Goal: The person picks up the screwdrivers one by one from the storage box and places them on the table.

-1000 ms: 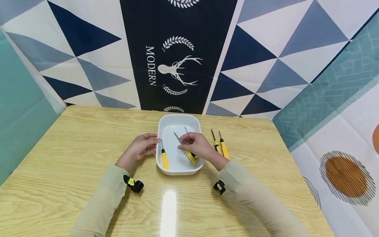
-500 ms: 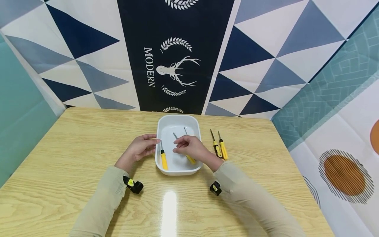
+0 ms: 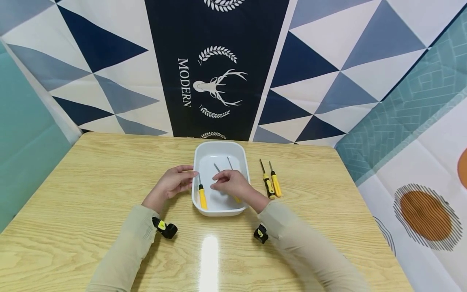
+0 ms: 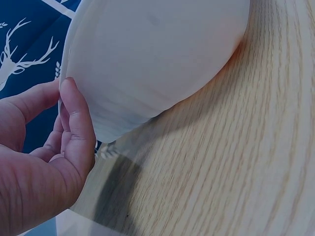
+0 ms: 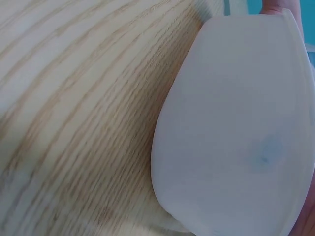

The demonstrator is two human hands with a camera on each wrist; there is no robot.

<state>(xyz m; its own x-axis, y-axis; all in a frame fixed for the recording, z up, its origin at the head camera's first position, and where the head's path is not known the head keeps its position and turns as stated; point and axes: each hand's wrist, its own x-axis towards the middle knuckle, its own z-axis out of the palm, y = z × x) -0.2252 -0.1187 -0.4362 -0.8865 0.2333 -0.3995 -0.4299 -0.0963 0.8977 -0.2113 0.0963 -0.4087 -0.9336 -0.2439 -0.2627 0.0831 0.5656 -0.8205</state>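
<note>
Three screwdrivers [image 3: 202, 198] are in the white tub [image 3: 219, 213]; two more screwdrivers [image 3: 276, 184] lie outside, at three o'clock. Left hand [image 3: 176, 179] pinches its nine o'clock side; right hand [image 3: 235, 184] reaches inside (fingers holding anything? can't tell).

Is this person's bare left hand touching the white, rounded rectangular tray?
Touching. The left wrist view shows the bare left hand pinching the white, rounded rectangular tray at its rim.
</note>
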